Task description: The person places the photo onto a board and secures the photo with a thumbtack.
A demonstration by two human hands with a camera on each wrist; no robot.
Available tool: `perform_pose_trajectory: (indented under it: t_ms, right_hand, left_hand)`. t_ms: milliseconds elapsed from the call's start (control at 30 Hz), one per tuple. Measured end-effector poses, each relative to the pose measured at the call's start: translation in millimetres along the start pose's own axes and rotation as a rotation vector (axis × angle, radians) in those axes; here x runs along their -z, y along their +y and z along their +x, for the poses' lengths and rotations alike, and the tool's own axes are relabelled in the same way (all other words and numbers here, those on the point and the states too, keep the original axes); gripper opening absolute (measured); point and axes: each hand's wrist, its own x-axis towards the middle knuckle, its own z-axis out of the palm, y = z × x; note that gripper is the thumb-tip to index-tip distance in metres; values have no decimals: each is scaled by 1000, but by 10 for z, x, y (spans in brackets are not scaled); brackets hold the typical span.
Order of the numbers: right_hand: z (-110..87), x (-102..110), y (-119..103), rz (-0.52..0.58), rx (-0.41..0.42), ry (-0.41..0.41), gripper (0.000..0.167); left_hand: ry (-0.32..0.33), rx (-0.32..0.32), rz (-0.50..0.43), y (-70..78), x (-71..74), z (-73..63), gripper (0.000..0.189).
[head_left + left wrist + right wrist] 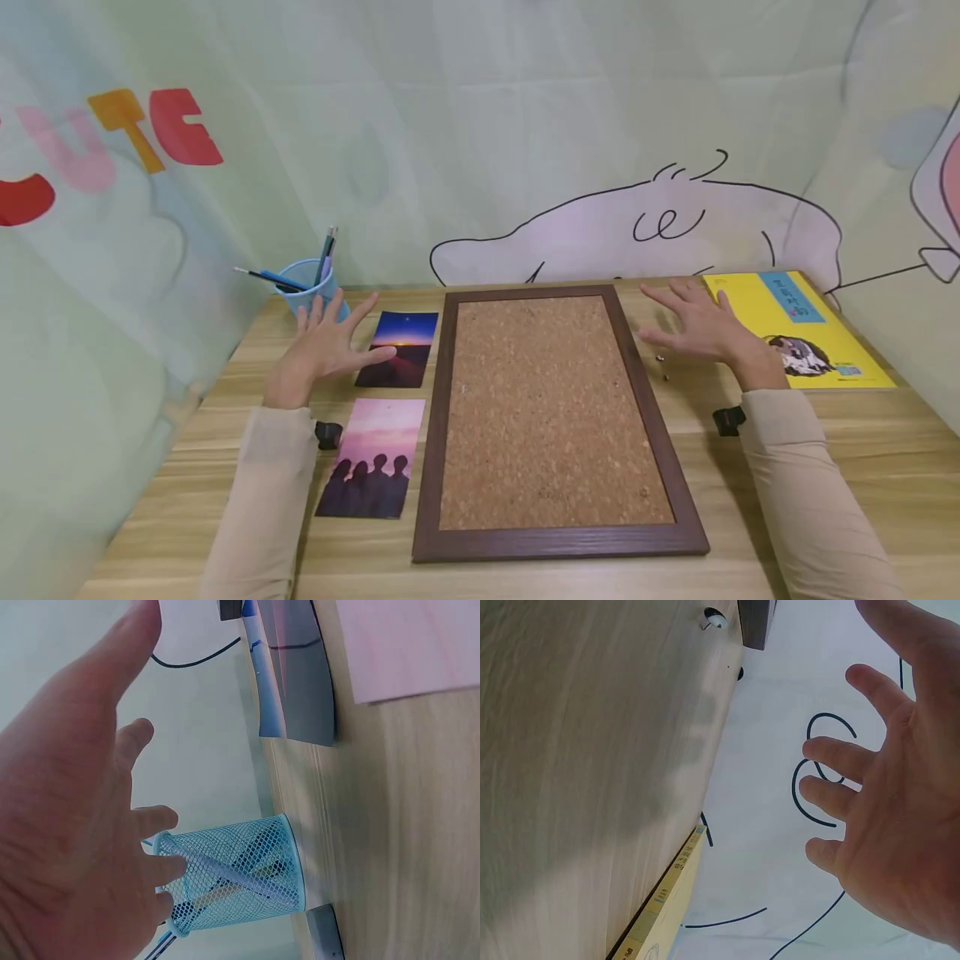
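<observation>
Blue and violet over a dark lower half, the rectangular sunset photo print [411,368] lies left of centre in the head view, partly covered by the thumb of the left hand [326,343]. That hand's fingers are spread and released, grasping nothing. The pink-and-purple photo print with silhouetted figures [375,458] lies below it; the brown cork board in a dark wooden frame [551,417] fills the centre. Right of it, the small silver-headed pins [660,358] lie near the right hand [705,325], its fingers likewise spread and free.

The pins could prick or scatter if the right palm came down carelessly. The light-blue mesh pen cup [236,874] might tip if the left fingers caught its rim, and a dragging sleeve could shift the thin prints.

Coloured letters on the pale printed backdrop [480,150], upper left, seem to read "CUTE". At right, the yellow paper-covered book [817,333] has a blue label whose characters I cannot make out; no brand is legible.
</observation>
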Motion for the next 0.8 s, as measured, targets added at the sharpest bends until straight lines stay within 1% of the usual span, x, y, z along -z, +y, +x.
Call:
perform_pose_trajectory:
  t_ms: [233, 433, 600, 800]
  right_hand:
    - [7, -11, 12, 21, 6, -19, 79]
    - [7, -30, 23, 67, 34, -31, 72]
    - [5, -48, 30, 93, 36, -48, 60]
    - [14, -40, 50, 126, 43, -61, 39]
  left_hand:
    - [-4, -2, -10, -4, -1, -6, 98]
    - [-20, -6, -42, -23, -31, -1, 99]
    - [-55, -7, -34, -39, -71, 8, 100]
    - [-83, -16, -40, -42, -76, 10, 101]
